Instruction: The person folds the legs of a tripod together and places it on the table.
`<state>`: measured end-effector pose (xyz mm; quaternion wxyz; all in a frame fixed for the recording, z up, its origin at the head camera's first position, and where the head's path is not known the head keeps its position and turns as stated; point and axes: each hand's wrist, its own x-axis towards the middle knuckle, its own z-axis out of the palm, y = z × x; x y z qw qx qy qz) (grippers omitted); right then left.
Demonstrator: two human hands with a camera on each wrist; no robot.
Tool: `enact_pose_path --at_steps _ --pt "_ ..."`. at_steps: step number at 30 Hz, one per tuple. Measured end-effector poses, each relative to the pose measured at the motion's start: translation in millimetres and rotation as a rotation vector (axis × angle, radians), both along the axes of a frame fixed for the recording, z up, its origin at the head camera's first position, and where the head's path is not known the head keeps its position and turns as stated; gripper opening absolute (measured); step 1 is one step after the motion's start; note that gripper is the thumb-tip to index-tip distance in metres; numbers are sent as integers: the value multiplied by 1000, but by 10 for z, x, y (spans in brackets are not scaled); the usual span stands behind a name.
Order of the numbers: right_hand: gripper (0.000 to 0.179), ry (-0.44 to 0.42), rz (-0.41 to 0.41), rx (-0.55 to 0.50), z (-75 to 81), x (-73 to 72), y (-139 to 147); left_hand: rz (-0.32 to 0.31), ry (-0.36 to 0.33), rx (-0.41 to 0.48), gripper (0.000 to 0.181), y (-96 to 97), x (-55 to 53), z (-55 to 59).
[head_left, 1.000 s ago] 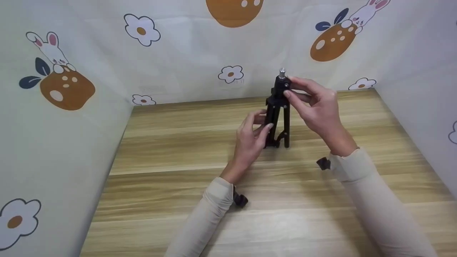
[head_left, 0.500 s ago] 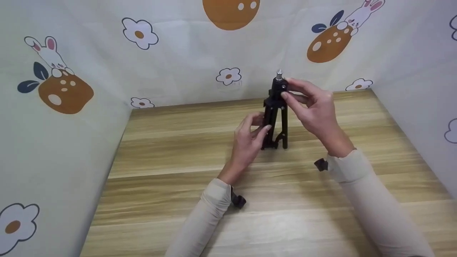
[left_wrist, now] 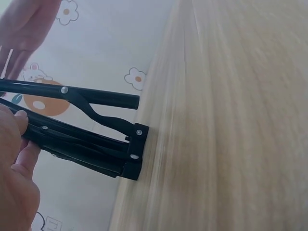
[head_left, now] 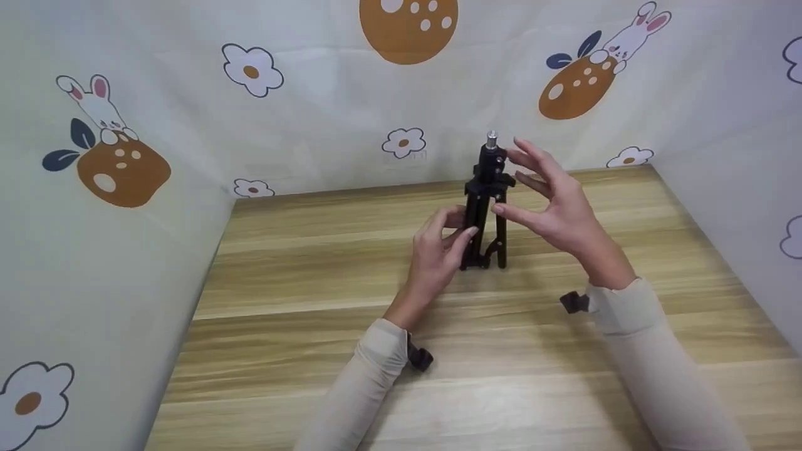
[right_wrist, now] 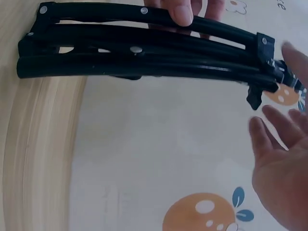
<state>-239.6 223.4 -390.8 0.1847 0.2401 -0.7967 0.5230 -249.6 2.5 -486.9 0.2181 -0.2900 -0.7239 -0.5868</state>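
Note:
A small black tripod stand (head_left: 490,164) with folded legs and a silver stud (head_left: 492,139) on top stands upright on the table. My left hand (head_left: 433,254) pinches one leg between thumb and fingers; the left wrist view shows the same grip on the black tubes (left_wrist: 86,147). Beside the upper part, my right hand (head_left: 567,210) has its fingers spread around the stand and grips nothing. A black knob (right_wrist: 255,96) juts from the stand's collar, close to the right fingertips in the right wrist view. Whether the fingers touch the stand is unclear.
Under the stand is a wood-grain table (head_left: 282,263). Pale fabric walls (head_left: 326,94) printed with oranges, rabbits and flowers rise at the back and on both sides. Small black devices (head_left: 421,359) are strapped at both wrists.
My right hand has let go of the stand's upper part and spread its fingers, thumb lower, uncovering the knob. The left hand keeps its hold. The head view has shifted slightly.

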Motion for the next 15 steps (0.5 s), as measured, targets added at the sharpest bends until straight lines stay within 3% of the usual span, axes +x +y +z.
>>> enact_pose_path --at_steps 5,11,15 --pt "66 -107 -5 47 -133 11 71 2 -21 -3 28 -1 8 -5" --pt "45 -195 -14 -41 -274 43 78 -22 -45 16 29 9 2 -12" --pt "31 -229 -22 -3 -331 48 75 -25 -45 24 29 -2 -5 -6"
